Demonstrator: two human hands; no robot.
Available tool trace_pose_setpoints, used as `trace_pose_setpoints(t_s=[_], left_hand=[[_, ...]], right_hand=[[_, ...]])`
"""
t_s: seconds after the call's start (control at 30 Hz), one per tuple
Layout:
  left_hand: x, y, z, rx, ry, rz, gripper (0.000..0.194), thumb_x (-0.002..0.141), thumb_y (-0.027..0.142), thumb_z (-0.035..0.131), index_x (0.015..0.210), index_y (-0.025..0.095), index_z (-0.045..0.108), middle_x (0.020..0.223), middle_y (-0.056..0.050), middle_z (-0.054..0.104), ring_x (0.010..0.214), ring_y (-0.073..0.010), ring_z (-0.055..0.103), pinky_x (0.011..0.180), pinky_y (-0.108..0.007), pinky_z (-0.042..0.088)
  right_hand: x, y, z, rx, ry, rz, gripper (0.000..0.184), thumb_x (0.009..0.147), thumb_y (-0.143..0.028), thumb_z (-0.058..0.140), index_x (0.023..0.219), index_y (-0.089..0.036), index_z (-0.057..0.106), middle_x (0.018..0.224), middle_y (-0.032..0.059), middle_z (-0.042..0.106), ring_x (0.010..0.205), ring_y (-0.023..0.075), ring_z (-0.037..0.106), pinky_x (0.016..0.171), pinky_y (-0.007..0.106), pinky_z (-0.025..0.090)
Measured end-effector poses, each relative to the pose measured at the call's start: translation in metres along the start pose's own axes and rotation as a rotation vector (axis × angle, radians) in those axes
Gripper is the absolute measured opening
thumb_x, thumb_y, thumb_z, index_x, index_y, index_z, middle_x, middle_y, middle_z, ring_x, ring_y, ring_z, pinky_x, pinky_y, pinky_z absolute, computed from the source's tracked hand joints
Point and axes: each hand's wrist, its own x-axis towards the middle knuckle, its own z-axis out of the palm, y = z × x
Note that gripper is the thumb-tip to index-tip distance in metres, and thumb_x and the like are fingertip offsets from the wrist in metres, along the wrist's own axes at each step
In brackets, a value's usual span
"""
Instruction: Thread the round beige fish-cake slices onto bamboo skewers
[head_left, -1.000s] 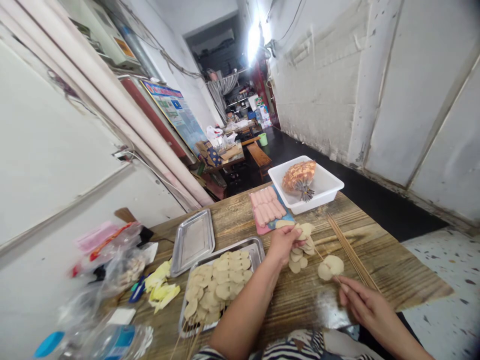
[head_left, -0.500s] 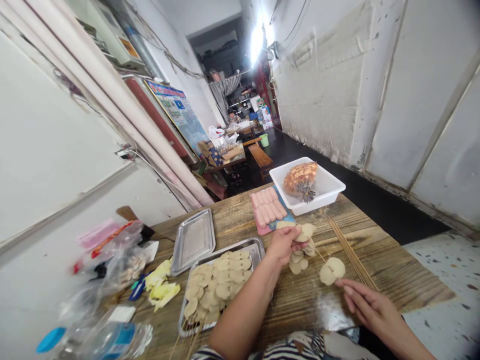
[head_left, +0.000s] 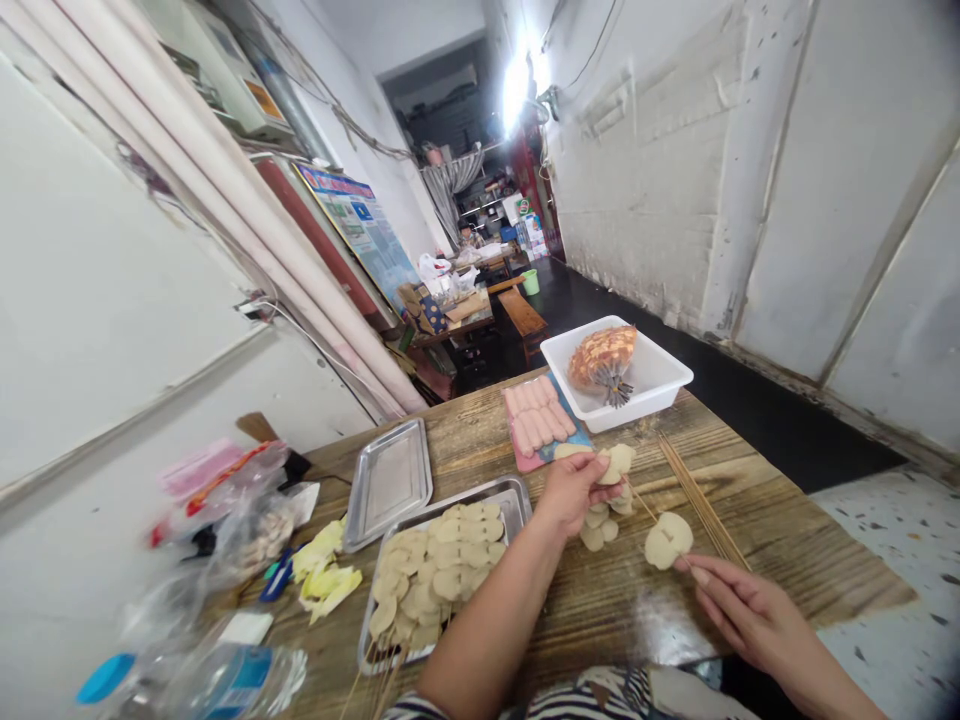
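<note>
We had a thin, pale-brown skewer [head_left: 643, 505] with flat, cream-coloured, rounded slices [head_left: 669, 541], slanting above the wooden table [head_left: 592, 610], right of the metal tray [head_left: 515, 497]. Our left hand [head_left: 576, 490] reached forward, thumb and fingers closed on slices near the far end; our right hand [head_left: 742, 602], angled inward, pinched the near end between thumb and fingertips.

Left hand [head_left: 571, 492] forward, right hand [head_left: 750, 608] lower and nearer — both in pinch grips.
</note>
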Motion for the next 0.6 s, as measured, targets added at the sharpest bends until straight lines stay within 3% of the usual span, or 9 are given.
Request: trace_pose_setpoints(t_s=[0.2, 0.43, 0.6], left_hand=[[-0.005, 0.003, 0.006, 0.059, -0.028, 0.002, 0.034, 0.059, 0.035, 0.073, 0.077, 0.008, 0.062, 0.071, -0.008, 0.065, 0.068, -0.0167, 0.063, 0.064, -0.027, 0.051], [-0.005, 0.003, 0.008, 0.011, -0.028, 0.004, 0.034, 0.061, 0.035, 0.071, 0.082, 0.009, 0.063, 0.077, -0.009, 0.065, 0.071, -0.0161, 0.063, 0.068, -0.028, 0.051], [-0.008, 0.009, 0.009, 0.052, -0.044, 0.034, 0.034, 0.061, 0.035, 0.071, 0.082, 0.009, 0.063, 0.079, -0.009, 0.065, 0.070, -0.0168, 0.063, 0.069, -0.031, 0.051]], right_hand=[[0.001, -0.002, 0.000, -0.022, 0.022, -0.032, 0.043, 0.061, -0.057, 0.065, 0.083, -0.021, 0.072, 0.043, -0.0025, 0.049, 0.048, 0.0134, 0.049, 0.044, 0.021, 0.041], [0.007, 0.006, -0.011, -0.042, -0.072, -0.023, 0.049, 0.069, -0.054, 0.060, 0.101, -0.016, 0.066, 0.048, -0.0057, 0.041, 0.042, 0.0071, 0.031, 0.038, 0.019, 0.023], [0.007, 0.005, -0.019, -0.103, -0.131, -0.062, 0.055, 0.074, -0.054, 0.056, 0.111, -0.013, 0.061, 0.052, -0.0063, 0.037, 0.044, 0.0066, 0.028, 0.041, 0.020, 0.020]])
